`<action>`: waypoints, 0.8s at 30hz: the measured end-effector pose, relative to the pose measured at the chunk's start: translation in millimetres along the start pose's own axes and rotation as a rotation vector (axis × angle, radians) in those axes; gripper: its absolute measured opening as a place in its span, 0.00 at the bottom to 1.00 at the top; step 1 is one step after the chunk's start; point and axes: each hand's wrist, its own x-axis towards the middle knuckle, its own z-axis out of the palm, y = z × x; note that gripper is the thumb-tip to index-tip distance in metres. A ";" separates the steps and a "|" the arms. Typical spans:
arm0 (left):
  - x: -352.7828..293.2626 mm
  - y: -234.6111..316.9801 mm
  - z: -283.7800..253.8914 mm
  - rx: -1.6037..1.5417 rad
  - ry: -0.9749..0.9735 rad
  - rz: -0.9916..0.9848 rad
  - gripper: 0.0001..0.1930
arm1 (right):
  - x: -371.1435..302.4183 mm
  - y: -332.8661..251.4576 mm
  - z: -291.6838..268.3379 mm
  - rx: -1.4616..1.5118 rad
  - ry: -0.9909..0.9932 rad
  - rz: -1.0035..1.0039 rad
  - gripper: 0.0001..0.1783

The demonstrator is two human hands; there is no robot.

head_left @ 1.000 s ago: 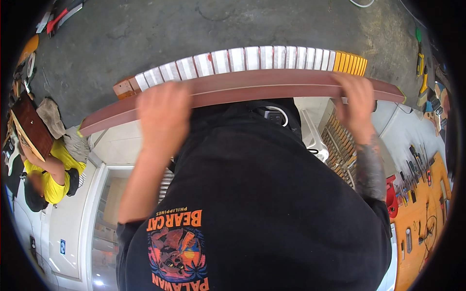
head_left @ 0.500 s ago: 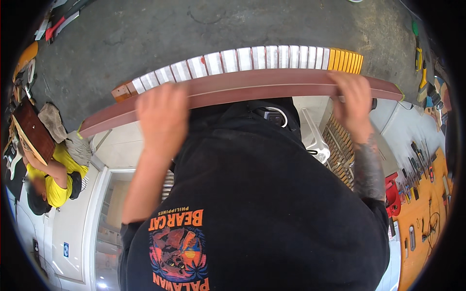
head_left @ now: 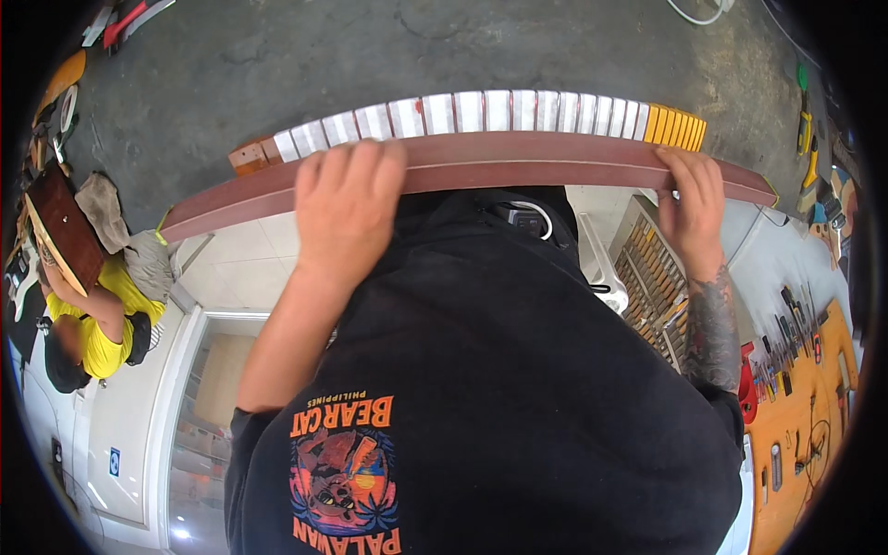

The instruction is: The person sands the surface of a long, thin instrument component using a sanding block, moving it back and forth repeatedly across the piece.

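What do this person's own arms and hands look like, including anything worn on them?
Both the left hand and right hand are bare, with no gloves or watch to be seen. The right forearm is heavily tattooed; the left forearm shows no markings. Short black sleeves belong to a black shirt with a colourful print.

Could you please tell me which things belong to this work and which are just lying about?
Likely belonging:
long reddish-brown bar, left hand and right hand on it
silver-and-yellow banded strip along its far side

Apparently lying about:
red-handled tool, upper left
yellow-handled tool, far right
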 end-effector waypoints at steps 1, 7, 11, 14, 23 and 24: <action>-6.6 -14.3 -0.7 0.001 -0.030 -0.022 0.27 | 6.9 -11.0 7.6 -0.005 0.036 -0.024 0.27; -89.2 -146.6 -8.5 0.061 -0.016 -0.106 0.33 | 79.4 -122.6 59.4 0.069 0.081 -0.048 0.22; -43.3 -65.3 3.0 0.099 0.045 0.003 0.16 | 37.9 -56.0 27.0 -0.034 0.040 -0.008 0.24; 2.6 -2.7 1.0 0.046 0.053 0.039 0.13 | 4.5 -4.3 0.1 -0.006 0.027 0.022 0.27; -86.0 -138.4 -4.2 0.059 0.028 -0.069 0.32 | 68.2 -121.5 50.9 0.120 0.082 -0.020 0.25; -76.3 -121.8 -5.0 0.077 0.025 -0.058 0.27 | 65.9 -113.1 47.3 0.108 0.065 -0.021 0.23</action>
